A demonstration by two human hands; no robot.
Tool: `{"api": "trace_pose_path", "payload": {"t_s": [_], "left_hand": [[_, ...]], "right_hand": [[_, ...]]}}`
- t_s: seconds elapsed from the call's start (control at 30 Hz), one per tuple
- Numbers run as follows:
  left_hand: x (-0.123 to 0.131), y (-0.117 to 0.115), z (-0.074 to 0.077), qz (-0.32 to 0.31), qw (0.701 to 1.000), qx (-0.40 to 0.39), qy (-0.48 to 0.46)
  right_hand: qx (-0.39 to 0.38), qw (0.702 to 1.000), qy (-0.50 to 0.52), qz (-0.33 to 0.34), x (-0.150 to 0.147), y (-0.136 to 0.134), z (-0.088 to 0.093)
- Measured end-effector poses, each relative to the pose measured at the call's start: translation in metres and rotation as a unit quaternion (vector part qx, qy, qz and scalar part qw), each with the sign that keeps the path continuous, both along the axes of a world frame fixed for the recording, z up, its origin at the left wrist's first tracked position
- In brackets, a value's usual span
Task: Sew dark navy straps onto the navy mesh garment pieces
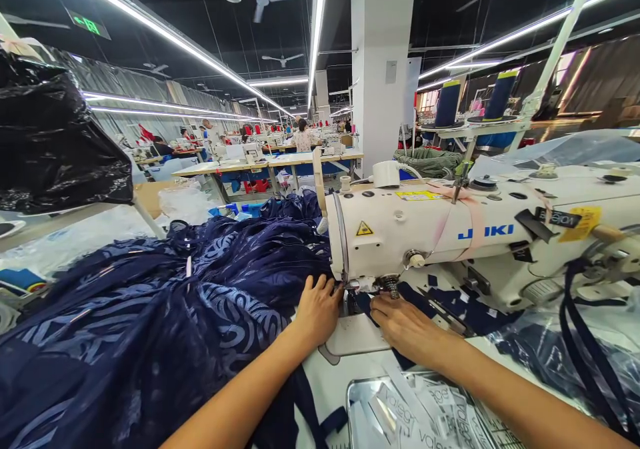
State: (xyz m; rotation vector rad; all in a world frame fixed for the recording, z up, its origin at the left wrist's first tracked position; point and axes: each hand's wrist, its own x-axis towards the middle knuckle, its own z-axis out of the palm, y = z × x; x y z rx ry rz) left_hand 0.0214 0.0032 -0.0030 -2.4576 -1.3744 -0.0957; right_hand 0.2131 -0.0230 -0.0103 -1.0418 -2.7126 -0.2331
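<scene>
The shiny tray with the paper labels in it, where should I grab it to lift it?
Probably by the left rim of the tray, coming from the left. That raised edge is uncovered and gives fingers something to hook, while the right forearm runs along its other side. Keep it level: the labels look loosely heaped.

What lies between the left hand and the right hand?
In the head view, a pale plate lies between the left hand and the right hand, with navy fabric towards its far side.
</scene>
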Motion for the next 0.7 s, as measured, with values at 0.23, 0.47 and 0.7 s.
{"api": "trace_pose_path", "payload": {"t_s": [0.23,0.47,0.7], "left_hand": [[0.000,0.000,0.000,-0.004,1.000,-0.006,-0.001],[-0.001,0.000,-0.002,-0.010,1.000,0.005,-0.006],[-0.001,0.000,-0.001,-0.014,1.000,0.009,-0.016]], "right_hand": [[-0.024,0.999,-0.013,0.028,-0.005,-0.005,0.006],[-0.043,0.999,0.015,0.029,-0.009,-0.006,0.009],[-0.048,0.997,0.063,0.023,-0.013,-0.007,0.006]]}}
